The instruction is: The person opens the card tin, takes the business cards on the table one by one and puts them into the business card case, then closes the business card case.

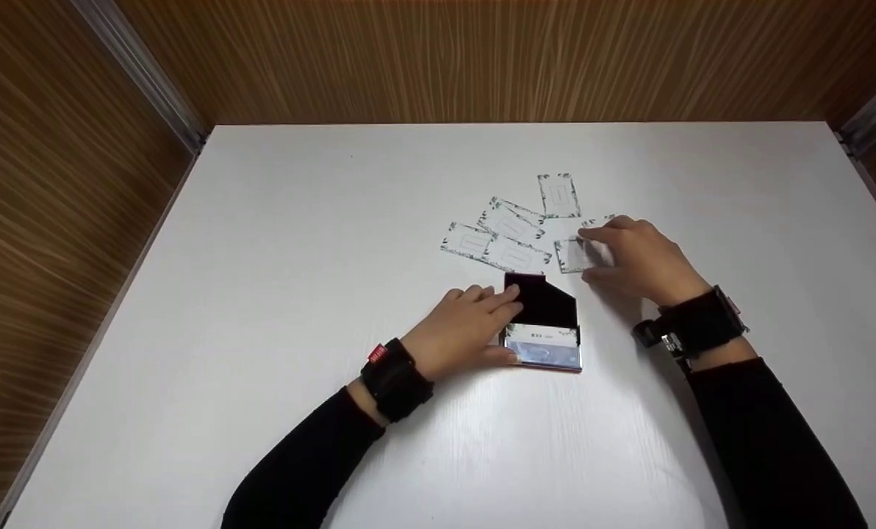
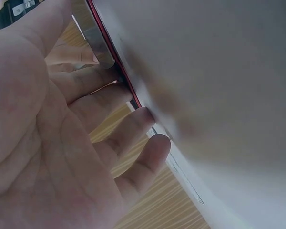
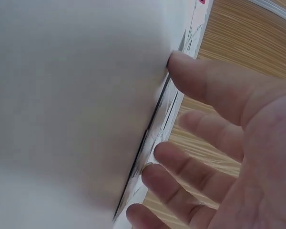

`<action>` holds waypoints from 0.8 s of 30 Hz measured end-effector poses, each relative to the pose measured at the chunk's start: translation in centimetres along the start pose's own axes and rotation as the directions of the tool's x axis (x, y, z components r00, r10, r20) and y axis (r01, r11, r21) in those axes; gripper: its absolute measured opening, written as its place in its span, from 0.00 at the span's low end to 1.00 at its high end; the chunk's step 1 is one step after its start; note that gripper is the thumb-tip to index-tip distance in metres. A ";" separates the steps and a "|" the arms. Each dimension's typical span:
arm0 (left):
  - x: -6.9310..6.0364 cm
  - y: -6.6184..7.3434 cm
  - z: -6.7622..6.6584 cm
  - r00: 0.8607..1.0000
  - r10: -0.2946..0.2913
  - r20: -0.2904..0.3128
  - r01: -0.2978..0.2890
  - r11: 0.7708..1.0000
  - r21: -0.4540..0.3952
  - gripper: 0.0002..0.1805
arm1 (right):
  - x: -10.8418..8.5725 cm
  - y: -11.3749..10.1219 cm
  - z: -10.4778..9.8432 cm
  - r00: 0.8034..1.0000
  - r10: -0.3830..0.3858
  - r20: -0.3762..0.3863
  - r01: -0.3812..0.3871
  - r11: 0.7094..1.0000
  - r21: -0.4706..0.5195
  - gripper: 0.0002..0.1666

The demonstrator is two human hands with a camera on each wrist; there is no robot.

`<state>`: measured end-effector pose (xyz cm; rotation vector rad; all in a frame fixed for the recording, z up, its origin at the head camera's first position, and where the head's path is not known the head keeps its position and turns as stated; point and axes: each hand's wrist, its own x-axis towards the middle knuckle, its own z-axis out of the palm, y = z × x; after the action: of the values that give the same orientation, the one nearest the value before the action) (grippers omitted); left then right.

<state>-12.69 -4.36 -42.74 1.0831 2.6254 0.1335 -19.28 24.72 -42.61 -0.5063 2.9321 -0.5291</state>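
A dark business card case (image 1: 547, 305) lies flipped open on the white table, with cards (image 1: 544, 336) in its lower half. My left hand (image 1: 461, 330) rests on its left side, fingertips on the dark lid and thumb by the lower left edge. In the left wrist view the fingers (image 2: 133, 126) reach across the case's red edge. Over a white card (image 1: 570, 256) with a leafy border, my right hand (image 1: 640, 261) is spread. Its thumb (image 3: 190, 71) touches down by the card's near edge. Part of that card is hidden beneath the hand.
Several leafy-bordered cards (image 1: 515, 253) overlap beyond the case. A single card (image 1: 558, 195) lies farther back, and another card (image 1: 596, 221) shows partly behind my right hand. Wood-grain panels (image 1: 438, 59) rise behind the white table (image 1: 298, 220) and along its sides.
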 end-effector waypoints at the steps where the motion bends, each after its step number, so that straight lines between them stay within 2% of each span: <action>1: 0.0 0.1 0.0 1.000 0.000 -0.002 0.000 1.000 -0.002 0.44 | -0.1 0.0 0.0 1.000 0.006 0.004 -0.006 1.000 0.003 0.39; 11: 0.0 0.0 -0.2 1.000 0.009 -0.023 -0.009 1.000 0.009 0.43 | -0.2 0.0 -0.2 0.999 0.044 -0.020 -0.044 0.999 0.017 0.34; 16: -0.2 -0.1 0.2 1.000 0.006 -0.010 -0.006 1.000 -0.005 0.43 | -0.3 0.0 0.3 0.999 0.034 -0.036 -0.036 0.997 -0.065 0.24; 21: -0.2 -0.1 0.2 1.000 -0.004 -0.010 0.004 1.000 -0.003 0.43 | -0.3 0.0 0.2 0.993 -0.037 -0.108 0.024 0.992 -0.123 0.15; 24: 0.0 -0.1 0.1 1.000 -0.004 -0.017 0.004 1.000 -0.003 0.42 | -0.3 0.1 -0.1 0.978 -0.054 -0.200 0.034 0.994 -0.103 0.14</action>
<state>-12.67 -4.42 -42.84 1.0804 2.6415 0.1458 -19.08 24.91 -42.49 -0.5615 3.1612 -0.4684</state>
